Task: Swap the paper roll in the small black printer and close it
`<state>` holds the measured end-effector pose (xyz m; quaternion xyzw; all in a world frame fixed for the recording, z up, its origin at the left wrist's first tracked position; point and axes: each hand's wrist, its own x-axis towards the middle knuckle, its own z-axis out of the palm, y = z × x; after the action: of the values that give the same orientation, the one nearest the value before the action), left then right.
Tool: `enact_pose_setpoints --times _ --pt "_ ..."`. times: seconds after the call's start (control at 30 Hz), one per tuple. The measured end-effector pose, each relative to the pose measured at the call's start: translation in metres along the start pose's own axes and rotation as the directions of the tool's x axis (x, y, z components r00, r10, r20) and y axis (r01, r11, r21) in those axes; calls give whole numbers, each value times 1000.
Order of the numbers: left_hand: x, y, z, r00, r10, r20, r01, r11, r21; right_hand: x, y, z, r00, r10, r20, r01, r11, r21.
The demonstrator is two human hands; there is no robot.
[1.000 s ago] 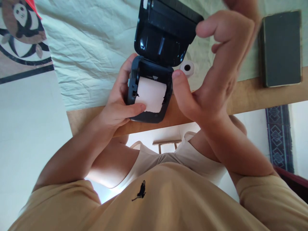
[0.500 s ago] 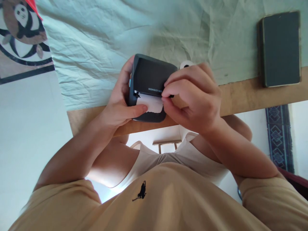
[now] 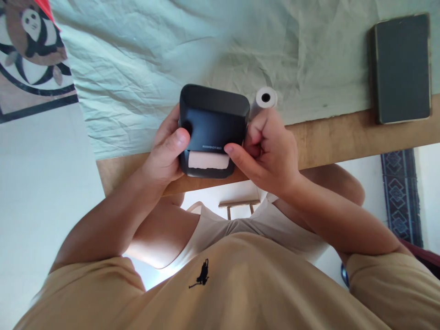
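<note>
Between my hands is a small black label printer point(image 3: 215, 121), held above the table's near edge. A strip of white paper point(image 3: 208, 160) with a ragged end sticks out below its lid, which looks closed. My left hand point(image 3: 168, 149) grips the printer's left side, thumb on top and fingers mostly hidden behind. Curled at the right side is my right hand point(image 3: 271, 153), its thumb tip on the lid's lower right corner and its other fingers bent against the side. Just behind that hand stands a white paper roll point(image 3: 266, 97) with a dark core.
A pale green cloth point(image 3: 144, 55) covers the table, leaving a bare wooden edge point(image 3: 364, 133) at the front. On the far right lies a dark tablet or phone point(image 3: 403, 68). A panda picture point(image 3: 32, 50) is on the floor at the left.
The printer's lid has swung down from slightly raised. My left thumb has moved off the paper to the printer's upper side. My right hand has shifted down and left, uncovering the paper roll.
</note>
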<state>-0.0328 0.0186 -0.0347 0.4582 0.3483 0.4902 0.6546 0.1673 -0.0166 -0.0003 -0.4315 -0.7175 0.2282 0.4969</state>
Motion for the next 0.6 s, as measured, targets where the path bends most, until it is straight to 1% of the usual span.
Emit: enact_pose_setpoints --times 0.1,0.17,0.2,0.27,0.33,0.43,0.6 --pt "-1 2 -1 994 45 96 -44 999 -13 0 -2 1 995 79 66 -85 992 93" --pt "2 1 -4 989 63 131 -62 998 -7 1 -6 0 975 201 99 -212 969 124" --pt "4 0 -6 987 62 146 -63 998 2 2 -8 -1 954 278 117 -291 950 114" --pt "8 -2 -10 984 53 168 -55 998 11 6 -12 -4 895 411 174 -427 902 64" --pt "11 -4 -12 982 38 183 -40 999 8 9 -15 -7 839 494 228 -513 858 30" --pt "11 -5 -14 983 32 183 -32 999 -6 13 -15 -9 811 525 259 -552 833 38" --pt "8 -6 -14 985 57 165 -54 998 -26 14 -13 -8 805 528 270 -552 834 15"
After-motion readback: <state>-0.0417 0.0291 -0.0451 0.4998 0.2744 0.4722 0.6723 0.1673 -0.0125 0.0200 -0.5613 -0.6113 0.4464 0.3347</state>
